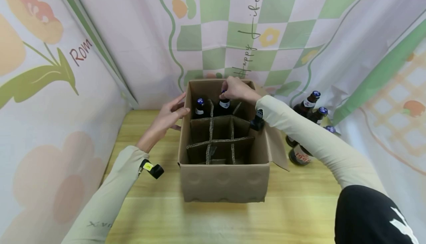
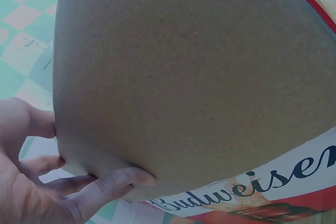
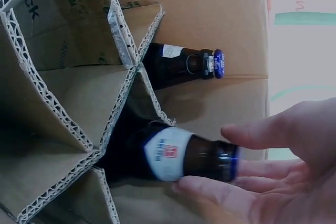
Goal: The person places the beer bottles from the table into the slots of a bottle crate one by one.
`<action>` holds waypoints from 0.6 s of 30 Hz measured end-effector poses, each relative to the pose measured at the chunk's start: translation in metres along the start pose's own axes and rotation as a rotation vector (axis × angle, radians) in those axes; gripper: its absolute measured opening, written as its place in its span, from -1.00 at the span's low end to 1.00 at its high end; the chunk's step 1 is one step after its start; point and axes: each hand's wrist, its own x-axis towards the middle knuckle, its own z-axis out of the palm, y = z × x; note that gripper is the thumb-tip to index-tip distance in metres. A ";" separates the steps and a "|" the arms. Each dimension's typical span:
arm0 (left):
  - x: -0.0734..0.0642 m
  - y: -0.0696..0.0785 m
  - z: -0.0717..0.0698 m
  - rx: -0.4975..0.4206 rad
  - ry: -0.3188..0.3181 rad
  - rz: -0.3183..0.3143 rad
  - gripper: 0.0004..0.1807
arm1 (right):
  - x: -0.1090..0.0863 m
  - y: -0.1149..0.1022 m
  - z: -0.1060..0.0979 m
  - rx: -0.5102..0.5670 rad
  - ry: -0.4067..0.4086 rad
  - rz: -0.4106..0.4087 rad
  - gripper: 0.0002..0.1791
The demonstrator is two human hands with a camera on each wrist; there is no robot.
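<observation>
1. Right hand (image 1: 237, 88): thumb and fingers round the neck of a blue-capped brown glass bottle (image 1: 225, 104), far middle compartment, brown cardboard box (image 1: 224, 185).
2. Left hand (image 1: 167, 115): fingers spread, touching box's left wall.
3. Step, my reading: seating the bottle beside its far-left neighbour (image 1: 200, 108); depth hidden.
4. Next likely calls for loosening the grip, then reaching right for the standing brown bottles (image 1: 301, 155).

Reads "Happy Life" on checked curtain (image 1: 246, 39), beyond right hand (image 1: 239, 89); "Rom" on flowered cloth (image 1: 66, 100), well left of left hand (image 1: 169, 115); "Budweiser", cut at final letter, on carton (image 2: 252, 191), just beside left hand; "CK" on cardboard panel (image 3: 73, 30), apart from right hand. Shows blurred characters on neck label of bottle (image 3: 170, 153) in right hand.
</observation>
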 end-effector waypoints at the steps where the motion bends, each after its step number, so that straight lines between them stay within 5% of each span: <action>1: 0.000 0.000 0.000 -0.001 0.000 0.001 -0.20 | 0.000 0.000 0.000 -0.001 -0.012 0.005 -0.78; 7: 0.000 0.001 -0.001 0.006 0.003 0.000 -0.20 | -0.001 -0.004 -0.002 0.003 -0.067 0.025 -0.57; 18: -0.001 0.002 0.000 -0.002 0.000 0.004 -0.19 | 0.002 -0.005 -0.008 0.045 -0.078 0.028 -0.69</action>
